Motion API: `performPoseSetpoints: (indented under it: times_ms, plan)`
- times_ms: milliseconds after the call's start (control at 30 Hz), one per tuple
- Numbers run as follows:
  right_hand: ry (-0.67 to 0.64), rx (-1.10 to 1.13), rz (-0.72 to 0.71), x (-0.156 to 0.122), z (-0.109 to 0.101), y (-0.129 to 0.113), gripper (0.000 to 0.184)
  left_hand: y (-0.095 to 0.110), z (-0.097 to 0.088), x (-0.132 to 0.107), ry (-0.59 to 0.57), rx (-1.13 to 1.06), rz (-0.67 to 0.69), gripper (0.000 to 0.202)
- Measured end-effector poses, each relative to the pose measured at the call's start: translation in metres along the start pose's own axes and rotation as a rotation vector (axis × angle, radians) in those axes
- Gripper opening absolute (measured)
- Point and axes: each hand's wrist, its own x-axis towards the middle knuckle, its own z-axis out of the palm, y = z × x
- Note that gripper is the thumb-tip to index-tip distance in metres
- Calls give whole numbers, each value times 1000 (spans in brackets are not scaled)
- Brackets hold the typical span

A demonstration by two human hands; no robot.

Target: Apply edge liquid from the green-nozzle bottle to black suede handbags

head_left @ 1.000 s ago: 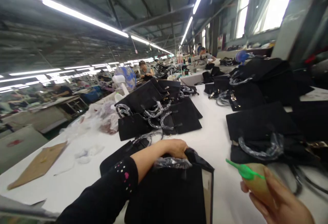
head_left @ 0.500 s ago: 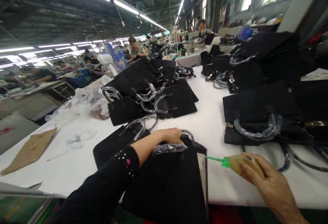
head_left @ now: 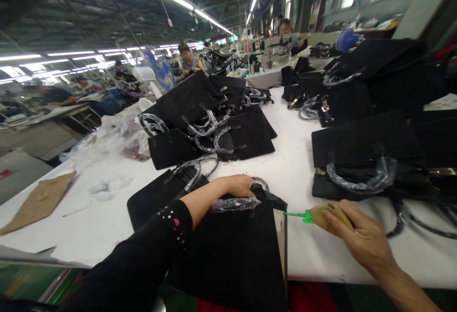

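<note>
A black handbag (head_left: 228, 255) lies in front of me at the table's near edge, with a plastic-wrapped handle (head_left: 235, 204) across its top. My left hand (head_left: 241, 186) is closed on the bag's upper part near that handle; its fingertips are partly hidden. Along the bag's right side a beige inner panel (head_left: 281, 231) shows. My right hand (head_left: 367, 236) is wrapped round a yellowish squeeze bottle (head_left: 326, 217) with a long green nozzle (head_left: 298, 214). The nozzle points left, its tip at the panel's upper edge; whether they touch I cannot tell.
More black handbags with wrapped handles lie in a pile (head_left: 210, 121) ahead and on the right (head_left: 364, 150) of the white table (head_left: 285, 145). Clear plastic (head_left: 117, 136) and a brown board (head_left: 39, 200) are on the left. A blue fan (head_left: 162, 72) and several people stand beyond.
My right hand has brought the bottle slightly left and up. The left hand keeps its hold on the bag, and the whole view has shifted a little.
</note>
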Motion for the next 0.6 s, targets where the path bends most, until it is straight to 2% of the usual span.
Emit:
performPoseSetpoints:
  times_ms: [100,233,367,500,600]
  plan:
    - [-71,0,-45,2,-3,-6,35,1,0,0,7,13,-4,21]
    - [5,-36,-66,3,-4,-12,35,1,0,-1,9,39,29,21]
    - [-124,-14,-77,5,-5,-14,36,0,1,-2,14,54,50,22]
    - [-60,-16,-40,8,-5,-13,33,0,1,-2,23,55,53,21]
    - [-107,3,-20,8,-5,-11,37,0,1,-2,27,53,55,20]
